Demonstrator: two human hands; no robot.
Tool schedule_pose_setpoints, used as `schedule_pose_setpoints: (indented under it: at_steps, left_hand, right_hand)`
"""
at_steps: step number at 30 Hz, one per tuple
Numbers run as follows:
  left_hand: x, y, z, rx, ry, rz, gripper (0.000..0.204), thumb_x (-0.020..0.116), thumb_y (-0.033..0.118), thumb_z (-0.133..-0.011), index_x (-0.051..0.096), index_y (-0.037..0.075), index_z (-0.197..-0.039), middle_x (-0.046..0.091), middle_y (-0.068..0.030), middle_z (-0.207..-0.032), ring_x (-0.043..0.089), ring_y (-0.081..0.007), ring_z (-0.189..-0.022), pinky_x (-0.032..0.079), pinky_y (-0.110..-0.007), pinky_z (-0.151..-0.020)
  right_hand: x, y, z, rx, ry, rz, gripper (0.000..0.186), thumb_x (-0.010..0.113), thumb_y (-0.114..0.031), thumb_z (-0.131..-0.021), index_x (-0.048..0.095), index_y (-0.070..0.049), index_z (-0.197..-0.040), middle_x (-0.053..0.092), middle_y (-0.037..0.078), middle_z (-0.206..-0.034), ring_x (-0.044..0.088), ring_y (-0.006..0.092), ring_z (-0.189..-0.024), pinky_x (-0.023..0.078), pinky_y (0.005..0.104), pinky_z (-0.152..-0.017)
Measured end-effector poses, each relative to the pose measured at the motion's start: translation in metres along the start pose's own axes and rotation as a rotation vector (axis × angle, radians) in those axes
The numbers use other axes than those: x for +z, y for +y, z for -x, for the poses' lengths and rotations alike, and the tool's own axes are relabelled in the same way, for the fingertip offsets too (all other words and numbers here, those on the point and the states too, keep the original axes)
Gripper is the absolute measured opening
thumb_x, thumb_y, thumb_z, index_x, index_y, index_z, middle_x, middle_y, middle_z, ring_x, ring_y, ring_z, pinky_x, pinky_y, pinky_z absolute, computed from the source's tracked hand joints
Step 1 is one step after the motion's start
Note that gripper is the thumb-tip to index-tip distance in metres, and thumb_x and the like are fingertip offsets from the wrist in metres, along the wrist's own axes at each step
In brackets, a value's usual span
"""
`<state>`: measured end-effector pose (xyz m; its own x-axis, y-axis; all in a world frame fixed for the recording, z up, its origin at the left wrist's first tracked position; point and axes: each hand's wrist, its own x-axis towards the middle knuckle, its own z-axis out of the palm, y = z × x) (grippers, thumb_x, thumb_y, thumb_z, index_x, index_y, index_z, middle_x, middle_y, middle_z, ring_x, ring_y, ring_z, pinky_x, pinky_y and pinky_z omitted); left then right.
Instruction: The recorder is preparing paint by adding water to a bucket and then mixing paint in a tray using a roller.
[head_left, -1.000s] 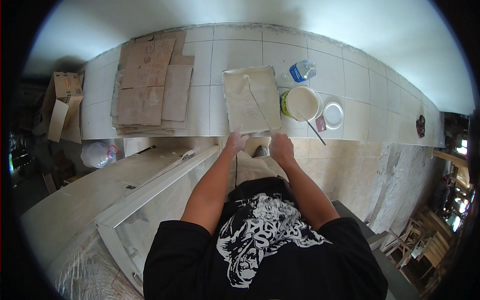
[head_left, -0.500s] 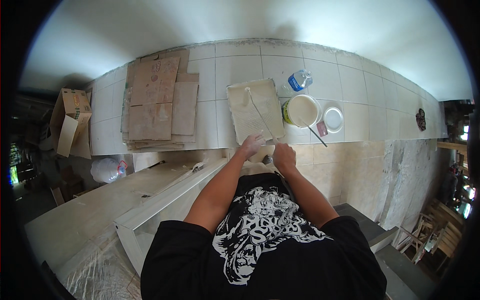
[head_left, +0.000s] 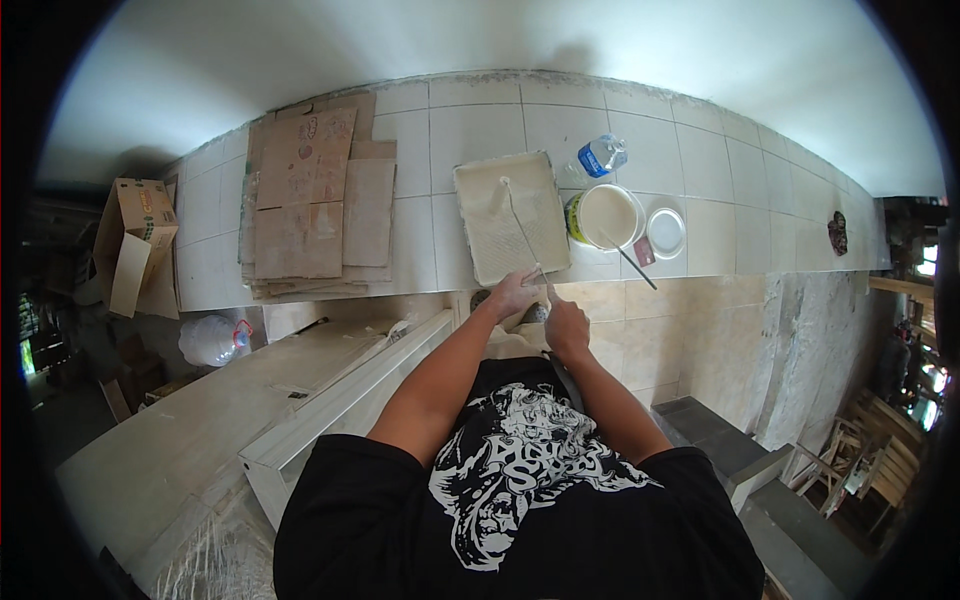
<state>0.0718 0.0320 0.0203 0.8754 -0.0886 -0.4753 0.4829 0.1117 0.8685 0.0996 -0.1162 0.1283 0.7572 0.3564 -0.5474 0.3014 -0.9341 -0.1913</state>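
A paint roller [head_left: 506, 184] rests in a cream-coated paint tray [head_left: 480, 238] on the white tiled floor. Its thin metal arm runs back toward me to the handle. My left hand [head_left: 512, 293] is closed round the handle near the tray's near edge. My right hand [head_left: 565, 325] grips the dark pole just behind it, close to my body. An open bucket of cream paint [head_left: 607, 215] stands right of the tray.
The bucket's white lid [head_left: 666, 232], a stirring stick [head_left: 632, 264] and a water bottle [head_left: 603, 155] sit by the bucket. Flattened cardboard [head_left: 315, 200] lies to the left, with a cardboard box [head_left: 135, 230] and a plastic jug [head_left: 210, 340]. A white wooden frame [head_left: 340, 385] leans at my lower left.
My view has shifted slightly, so everything sits lower in the picture. Both hands stay on the roller handle, and the roller remains in the tray.
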Motion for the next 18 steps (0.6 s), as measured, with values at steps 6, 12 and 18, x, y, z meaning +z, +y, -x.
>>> schedule_pose_setpoints:
  at_steps: [6,12,18]
  left_hand:
    - [0.002,0.015,0.009,-0.052,0.005,0.069,0.066,0.056,0.005,-0.094,0.029,-0.006,-0.153,0.038,-0.0178,-0.158,0.039,-0.0215,-0.144,0.029,-0.030,-0.117]
    - [0.015,0.004,0.010,-0.124,-0.022,0.030,0.067,0.057,0.004,-0.093,0.030,-0.006,-0.153,0.041,-0.0176,-0.156,0.043,-0.0229,-0.142,0.031,-0.030,-0.116]
    - [0.036,-0.054,-0.002,-0.074,-0.046,0.059,0.065,0.057,0.004,-0.093,0.033,-0.003,-0.153,0.043,-0.0180,-0.155,0.044,-0.0252,-0.141,0.031,-0.031,-0.116]
  right_hand:
    - [0.018,0.015,-0.010,-0.015,0.102,-0.290,0.041,0.050,-0.012,-0.095,0.060,-0.008,-0.134,0.069,0.028,-0.098,0.068,0.0454,-0.094,0.054,0.0524,-0.083]
    - [0.028,0.034,0.005,0.046,0.119,-0.520,0.032,0.055,-0.011,-0.092,0.069,-0.004,-0.121,0.067,0.032,-0.100,0.066,0.0474,-0.097,0.052,0.0521,-0.086]
    - [0.036,0.037,-0.005,0.087,0.009,-0.434,0.029,0.056,-0.011,-0.091,0.070,-0.003,-0.115,0.067,0.033,-0.099,0.066,0.0475,-0.098,0.052,0.0506,-0.086]
